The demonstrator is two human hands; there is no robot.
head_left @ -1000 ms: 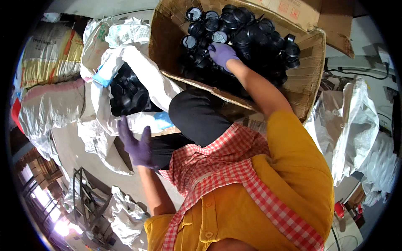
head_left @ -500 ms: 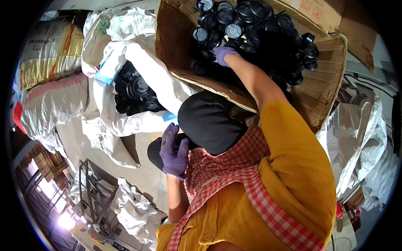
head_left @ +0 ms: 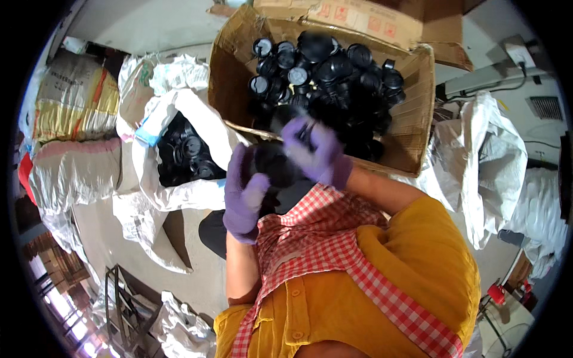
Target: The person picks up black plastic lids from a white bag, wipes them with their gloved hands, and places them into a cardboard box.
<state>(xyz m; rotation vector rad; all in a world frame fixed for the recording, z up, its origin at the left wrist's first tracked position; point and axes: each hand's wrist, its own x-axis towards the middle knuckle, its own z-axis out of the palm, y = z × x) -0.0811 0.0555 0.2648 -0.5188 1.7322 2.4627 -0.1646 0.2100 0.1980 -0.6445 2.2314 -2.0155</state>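
Both my hands wear purple gloves and meet above my lap, at the near side of the cardboard box (head_left: 427,89). A dark round plastic part (head_left: 273,164) sits between them, smeared by motion. My left hand (head_left: 243,194) curls around its left side, the thumb at its lower edge. Closed fingers of my right hand (head_left: 319,152) grip the same part from the right; their tips are blurred. Inside the box lies a heap of black round plastic parts (head_left: 340,71), some with grey discs facing up.
An open white woven sack (head_left: 173,200) with more black parts (head_left: 190,148) stands left of the box. Full woven sacks (head_left: 74,170) are stacked farther left. White sacks (head_left: 483,167) hang at the right. A metal frame (head_left: 119,304) stands at the lower left.
My right hand has come out of the box back to my left hand, with a black part now between them. The view has shifted, so the box appears lower and farther left.
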